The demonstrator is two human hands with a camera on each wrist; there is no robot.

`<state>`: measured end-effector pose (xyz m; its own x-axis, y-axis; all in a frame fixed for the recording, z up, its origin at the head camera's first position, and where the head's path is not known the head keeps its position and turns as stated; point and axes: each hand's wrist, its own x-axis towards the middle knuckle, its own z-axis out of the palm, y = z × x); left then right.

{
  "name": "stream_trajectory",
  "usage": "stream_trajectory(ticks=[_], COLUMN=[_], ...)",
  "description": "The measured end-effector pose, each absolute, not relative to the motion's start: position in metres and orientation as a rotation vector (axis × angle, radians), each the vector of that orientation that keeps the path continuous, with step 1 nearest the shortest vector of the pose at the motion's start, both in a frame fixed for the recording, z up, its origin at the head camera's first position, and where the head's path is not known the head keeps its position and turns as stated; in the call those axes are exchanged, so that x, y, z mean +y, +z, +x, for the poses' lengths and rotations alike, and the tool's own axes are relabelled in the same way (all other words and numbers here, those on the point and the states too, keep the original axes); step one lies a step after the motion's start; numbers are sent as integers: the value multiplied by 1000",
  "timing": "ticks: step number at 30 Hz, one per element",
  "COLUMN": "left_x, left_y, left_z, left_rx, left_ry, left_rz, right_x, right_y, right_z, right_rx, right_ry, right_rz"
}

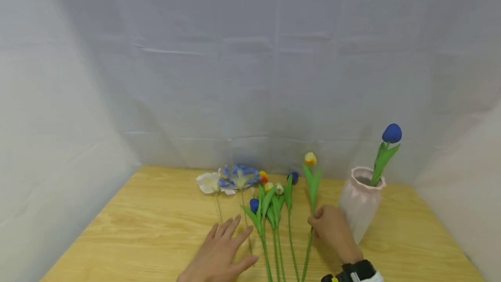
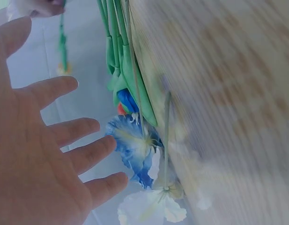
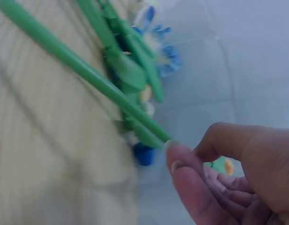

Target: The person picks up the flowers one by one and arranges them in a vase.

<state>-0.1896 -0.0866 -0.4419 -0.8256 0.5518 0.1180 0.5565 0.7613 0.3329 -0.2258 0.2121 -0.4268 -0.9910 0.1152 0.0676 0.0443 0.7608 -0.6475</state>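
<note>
Yellow tulip (image 1: 310,159) pinched in right hand (image 1: 332,227) — left hand (image 1: 219,256) flat, one vase (image 1: 358,212)

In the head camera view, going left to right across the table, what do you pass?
White flower → left hand → blue-petalled flower → yellow tulip → right hand → pink vase → blue tulip standing in it.

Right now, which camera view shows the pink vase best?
The head view: the pink vase stands whole on the table, beside the right hand, holding one blue tulip. Neither wrist view shows the vase.
</note>
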Motion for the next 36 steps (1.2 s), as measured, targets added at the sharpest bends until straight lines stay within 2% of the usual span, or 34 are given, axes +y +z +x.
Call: stream_trajectory(ticks=[7,18,36], left_x=[-77,-59,-31], left_y=[-441,-438,-432], left_z=[-193,-199,-208], left_rx=[-2896,-2836,-2729], left_ry=[-581,-607,-598], left_rz=[-984,-1070,-1231], right_x=[213,219,276], right_y=[-388,-338,-256], right_z=[-212,-196,-176], right_rx=[-2724,-2504,-2171], right_ry=[1136,1027,696], right_rz=[-99,67,92])
